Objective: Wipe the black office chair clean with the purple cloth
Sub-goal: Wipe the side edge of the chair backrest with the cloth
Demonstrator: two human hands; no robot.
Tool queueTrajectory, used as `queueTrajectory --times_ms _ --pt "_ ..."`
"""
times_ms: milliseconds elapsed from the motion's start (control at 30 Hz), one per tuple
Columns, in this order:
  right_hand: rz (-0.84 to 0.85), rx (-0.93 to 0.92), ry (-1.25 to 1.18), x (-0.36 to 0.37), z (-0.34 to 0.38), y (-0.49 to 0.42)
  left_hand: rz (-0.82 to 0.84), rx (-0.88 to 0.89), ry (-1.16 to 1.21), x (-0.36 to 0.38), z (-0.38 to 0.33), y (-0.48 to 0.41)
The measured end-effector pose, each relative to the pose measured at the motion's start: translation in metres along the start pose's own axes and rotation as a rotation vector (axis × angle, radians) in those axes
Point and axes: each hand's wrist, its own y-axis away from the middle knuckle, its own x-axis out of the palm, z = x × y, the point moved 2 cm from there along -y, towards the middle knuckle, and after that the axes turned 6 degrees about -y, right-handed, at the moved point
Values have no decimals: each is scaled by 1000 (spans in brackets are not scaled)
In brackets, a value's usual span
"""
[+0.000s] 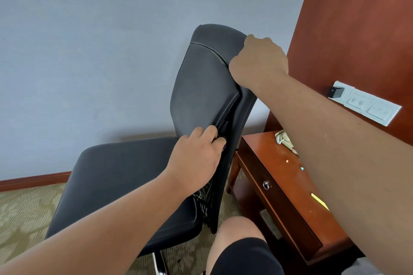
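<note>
Two hands on the black office chair [201,96], on the carpet [22,219] beside the counter [279,163]: right hand [259,62] curled round the backrest's top edge, left hand [196,156] pinching the near-hidden purple cloth [224,148] into the side seam. Brace above; drag firmly along the seam.

Almost all of the purple cloth [224,148] is buried under my left hand [196,156]. Only a sliver shows at the fingertips, which are tucked into the gap down the backrest of the black padded office chair [201,87]. My right hand [259,62] curls over the backrest's top corner, fingertips out of sight behind it. The chair's base is cut off at the bottom of the frame. My right forearm covers most of the cream corded telephone [283,138] on the red-brown wooden surface [263,158]. The symbols on the white wall switch plate [366,106] are too small to read.
</note>
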Motion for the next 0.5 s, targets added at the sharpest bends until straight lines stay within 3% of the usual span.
queueTrajectory --times_ms 133,267,500 --pt "4 3 -6 0 0 0 150 86 -118 9 -4 14" --pt "9 0 -18 -1 1 0 192 107 -131 11 -3 15" --pt "7 -2 -41 -1 0 1 -22 -178 123 -20 10 -10"
